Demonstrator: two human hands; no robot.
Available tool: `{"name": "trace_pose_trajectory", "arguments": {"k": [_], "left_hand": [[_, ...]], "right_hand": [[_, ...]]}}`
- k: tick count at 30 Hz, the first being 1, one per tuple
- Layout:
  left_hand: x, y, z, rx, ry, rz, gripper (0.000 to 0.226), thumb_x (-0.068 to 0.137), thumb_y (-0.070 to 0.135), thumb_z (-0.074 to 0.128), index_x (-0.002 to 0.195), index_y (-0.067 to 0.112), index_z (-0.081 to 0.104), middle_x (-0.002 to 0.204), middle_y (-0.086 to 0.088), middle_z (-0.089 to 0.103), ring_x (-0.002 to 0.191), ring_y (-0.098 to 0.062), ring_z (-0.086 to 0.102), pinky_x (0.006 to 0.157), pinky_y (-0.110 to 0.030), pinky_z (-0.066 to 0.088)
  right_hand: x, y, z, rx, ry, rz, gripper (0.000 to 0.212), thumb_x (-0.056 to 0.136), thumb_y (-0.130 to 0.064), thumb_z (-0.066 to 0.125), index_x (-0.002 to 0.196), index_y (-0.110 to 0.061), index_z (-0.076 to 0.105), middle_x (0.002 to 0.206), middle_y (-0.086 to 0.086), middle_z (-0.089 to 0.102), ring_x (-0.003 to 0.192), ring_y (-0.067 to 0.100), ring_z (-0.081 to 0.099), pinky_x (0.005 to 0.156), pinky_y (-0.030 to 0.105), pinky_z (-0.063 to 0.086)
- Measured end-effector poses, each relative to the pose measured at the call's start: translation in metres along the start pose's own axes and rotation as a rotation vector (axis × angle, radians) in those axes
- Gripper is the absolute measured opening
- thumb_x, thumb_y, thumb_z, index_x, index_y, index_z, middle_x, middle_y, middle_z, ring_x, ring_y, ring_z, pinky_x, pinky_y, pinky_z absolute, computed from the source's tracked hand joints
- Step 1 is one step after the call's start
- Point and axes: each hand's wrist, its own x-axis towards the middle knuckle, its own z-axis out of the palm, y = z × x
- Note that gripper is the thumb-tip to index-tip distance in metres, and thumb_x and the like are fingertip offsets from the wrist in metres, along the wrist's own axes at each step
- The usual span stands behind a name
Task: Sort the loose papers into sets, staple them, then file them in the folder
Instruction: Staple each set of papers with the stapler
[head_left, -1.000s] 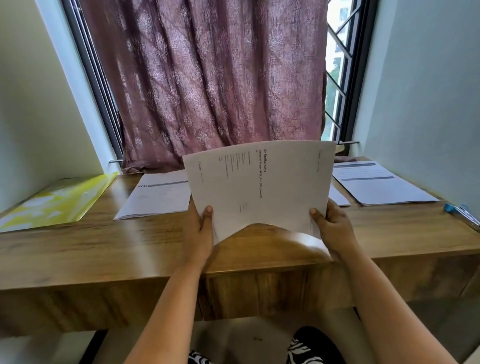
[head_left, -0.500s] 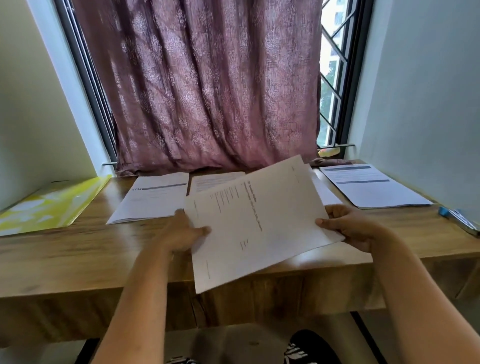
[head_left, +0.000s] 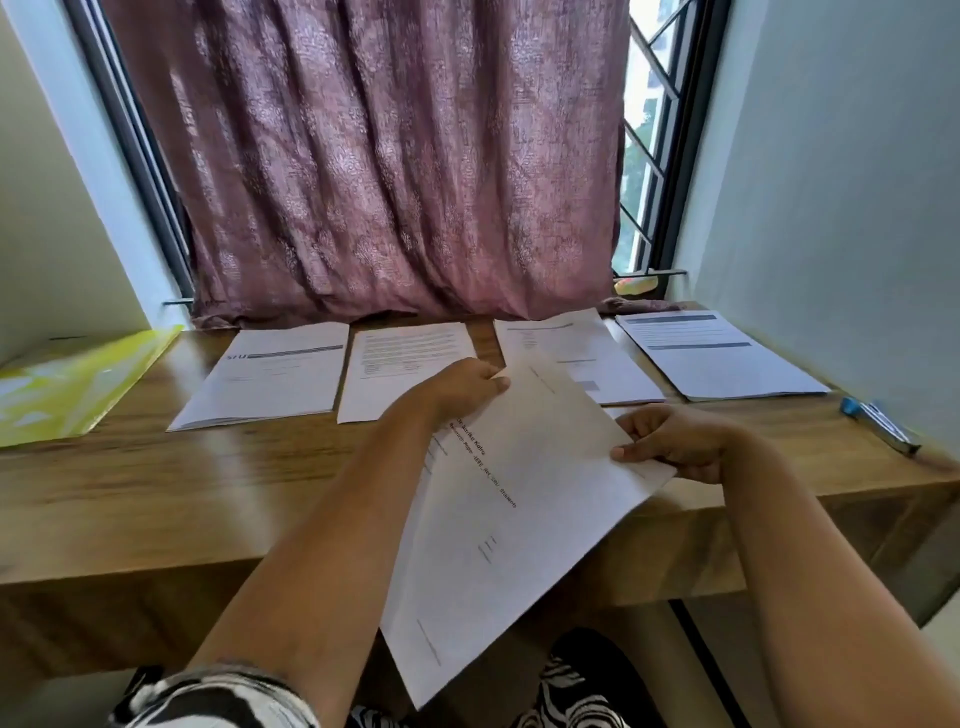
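Hidden and cut off
Your held sheet (head_left: 519, 499) covers part of one pile (head_left: 582, 358); the yellow folder (head_left: 67, 384) runs off frame.

Wooden desk (head_left: 156, 499) runs wall to wall, warm brown grain, its front edge down below where the fingers are. Straight past the fingertips hangs a mauve patterned curtain (head_left: 374, 156), covering most of a dark-framed window (head_left: 675, 171). Up and right of the fingers the uncovered bit of window shows a diagonal metal grille (head_left: 647, 156) with greenery outside. Something small and yellowish (head_left: 636, 285) sits on the sill there, too blurry to call. Pale walls (head_left: 831, 182) on both sides.
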Motion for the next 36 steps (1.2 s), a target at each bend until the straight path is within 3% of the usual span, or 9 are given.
{"name": "trace_pose_trajectory", "arguments": {"k": [3,6,9,12,16,21,27,31,36], "left_hand": [[-0.001,0.001,0.011,-0.195,-0.048,0.029,0.028,0.101,0.026,0.051,0.115,0.008,0.068,0.111,-0.007,0.072,0.103,-0.023,0.068,0.099,-0.041,0.05],[0.004,0.013,0.03,-0.232,-0.083,0.072,0.028,0.103,0.025,0.048,0.111,0.005,0.067,0.106,-0.012,0.073,0.096,-0.028,0.07,0.091,-0.042,0.054],[0.016,0.034,0.054,-0.297,-0.133,0.09,0.024,0.102,0.025,0.049,0.112,0.012,0.067,0.102,-0.012,0.074,0.09,-0.029,0.072,0.082,-0.042,0.058],[0.028,0.059,0.083,-0.308,-0.17,0.08,0.023,0.101,0.027,0.05,0.115,0.017,0.066,0.097,-0.01,0.073,0.084,-0.027,0.071,0.071,-0.038,0.058],[0.04,0.08,0.111,-0.241,-0.201,0.048,0.021,0.102,0.029,0.049,0.11,0.018,0.065,0.095,-0.009,0.071,0.079,-0.025,0.069,0.062,-0.03,0.055],[0.048,0.087,0.127,-0.257,-0.223,0.012,0.024,0.102,0.028,0.048,0.116,0.017,0.064,0.095,-0.009,0.071,0.075,-0.023,0.068,0.056,-0.026,0.053],[0.039,0.077,0.116,-0.276,-0.211,-0.027,0.022,0.102,0.027,0.049,0.112,0.017,0.065,0.097,-0.009,0.07,0.075,-0.022,0.067,0.056,-0.025,0.052],[0.028,0.057,0.096,-0.296,-0.192,-0.095,0.02,0.102,0.025,0.051,0.102,0.017,0.068,0.087,-0.007,0.071,0.065,-0.019,0.068,0.056,-0.027,0.055],[0.004,0.009,0.061,-0.417,-0.123,-0.163,0.018,0.101,0.017,0.052,0.098,0.009,0.069,0.088,-0.012,0.072,0.07,-0.023,0.068,0.075,-0.037,0.057]], "right_hand": [[-0.012,0.002,-0.008,-0.087,0.039,0.009,0.031,0.089,-0.009,0.065,0.12,-0.004,0.064,0.115,0.014,0.069,0.107,0.031,0.065,0.096,0.044,0.051],[-0.034,0.005,-0.025,-0.175,0.189,-0.003,0.027,0.093,-0.029,0.062,0.116,-0.014,0.066,0.107,0.009,0.071,0.09,0.021,0.068,0.079,0.032,0.056],[-0.043,0.021,-0.068,-0.267,0.653,-0.131,0.023,0.094,-0.028,0.061,0.11,-0.012,0.065,0.096,0.009,0.071,0.083,0.019,0.065,0.072,0.028,0.051],[-0.046,0.053,-0.12,-0.72,1.073,0.021,0.031,0.093,-0.028,0.062,0.12,-0.014,0.059,0.121,0.01,0.06,0.112,0.027,0.054,0.093,0.035,0.044],[-0.042,0.091,-0.155,-0.835,1.188,0.298,0.05,0.094,-0.034,0.059,0.133,-0.01,0.042,0.136,0.017,0.042,0.126,0.034,0.037,0.102,0.042,0.038],[-0.036,0.107,-0.172,-0.677,1.311,0.235,0.038,0.097,-0.024,0.056,0.127,-0.002,0.048,0.128,0.021,0.05,0.119,0.035,0.045,0.097,0.04,0.04],[-0.035,0.091,-0.15,-0.522,1.168,-0.154,0.045,0.09,-0.008,0.062,0.134,-0.009,0.052,0.125,0.016,0.052,0.113,0.03,0.051,0.101,0.034,0.039],[-0.039,0.045,-0.097,-0.55,0.946,-0.485,0.037,0.09,-0.007,0.064,0.126,-0.01,0.057,0.112,0.003,0.045,0.094,0.016,0.052,0.082,0.013,0.036],[-0.025,-0.001,-0.029,-0.477,0.623,-0.523,0.032,0.087,-0.015,0.071,0.108,-0.028,0.051,0.09,-0.004,0.061,0.066,0.006,0.055,0.063,0.011,0.042]]}}
